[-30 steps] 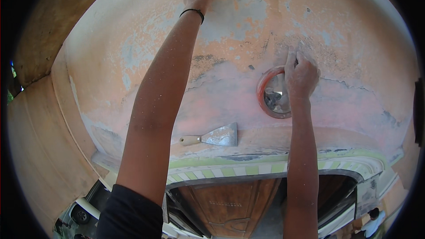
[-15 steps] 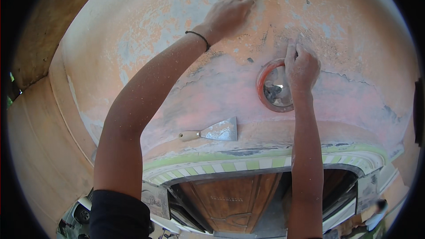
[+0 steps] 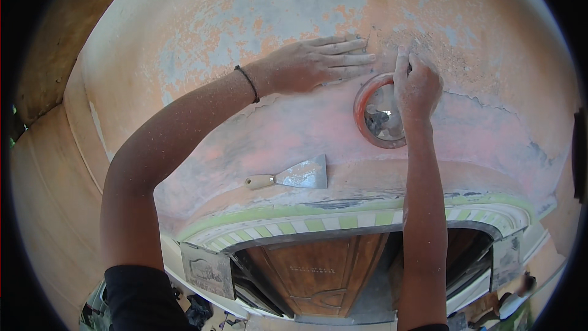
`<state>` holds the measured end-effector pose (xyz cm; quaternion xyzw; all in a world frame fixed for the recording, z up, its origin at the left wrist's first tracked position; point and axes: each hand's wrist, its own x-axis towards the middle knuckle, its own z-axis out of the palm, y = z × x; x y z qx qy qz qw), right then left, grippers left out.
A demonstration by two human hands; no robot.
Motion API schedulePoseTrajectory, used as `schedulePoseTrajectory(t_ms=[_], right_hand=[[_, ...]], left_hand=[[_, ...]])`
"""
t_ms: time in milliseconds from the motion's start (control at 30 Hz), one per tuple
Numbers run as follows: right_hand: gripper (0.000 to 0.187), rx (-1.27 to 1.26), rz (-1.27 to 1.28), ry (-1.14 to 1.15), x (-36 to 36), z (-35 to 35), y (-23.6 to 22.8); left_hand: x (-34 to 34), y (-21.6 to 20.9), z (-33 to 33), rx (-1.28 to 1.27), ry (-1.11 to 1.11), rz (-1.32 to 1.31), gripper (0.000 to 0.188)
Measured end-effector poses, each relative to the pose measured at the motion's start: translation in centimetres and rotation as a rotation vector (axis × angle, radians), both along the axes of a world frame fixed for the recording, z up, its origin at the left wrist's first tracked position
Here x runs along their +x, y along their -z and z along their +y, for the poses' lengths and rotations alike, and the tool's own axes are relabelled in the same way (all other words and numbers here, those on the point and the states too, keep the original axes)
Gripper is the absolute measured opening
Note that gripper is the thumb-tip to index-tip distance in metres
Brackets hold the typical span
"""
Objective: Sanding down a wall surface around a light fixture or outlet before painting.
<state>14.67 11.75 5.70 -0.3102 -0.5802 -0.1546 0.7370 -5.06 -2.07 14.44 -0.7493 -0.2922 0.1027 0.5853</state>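
My left hand (image 3: pixel 321 64) lies flat on the worn, peeling wall (image 3: pixel 275 9), fingers stretched to the right. Its fingertips end just above and left of a round, red-rimmed glass opening (image 3: pixel 361 110). At the upper right of that rim, my right hand (image 3: pixel 419 86) is closed against the wall, thumb and fingers bent in. A small dark bit shows between them, but what they grip is hidden. Below the left hand, a putty knife (image 3: pixel 300 175) with a wide, stained metal blade and pale handle lies on the ledge (image 3: pixel 361 178).
A green-and-white striped arch moulding (image 3: pixel 315 225) curves under the ledge. Below it stands a carved brown wooden door (image 3: pixel 318 270). Another person (image 3: pixel 511 303) is at the lower right. Brown panelling (image 3: pixel 49 165) runs along the left side.
My left hand has come down the wall and turned so its fingers point right. My right hand stays by the round rim, nearly unmoved. The putty knife remains on the ledge.
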Motion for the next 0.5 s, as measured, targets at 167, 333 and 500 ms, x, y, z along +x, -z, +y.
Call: schedulePoseTrajectory(t_ms=[167, 333, 500], right_hand=[[0.039, 0.023, 0.008, -0.065, -3.2, -2.3, -1.6], [0.037, 0.064, 0.002, 0.003, -0.5, 0.3, 0.0], [0.035, -0.001, 0.007, -0.020, -0.1, -0.8, -0.5]], left_hand=[[-14.4, -16.4, -1.3, 0.894, 0.096, -0.337, 0.052], [0.3, -0.2, 0.7, 0.021, -0.024, -0.050, 0.058], [-1.7, -13.3, 0.2, 0.380, -0.078, -1.047, 0.046]])
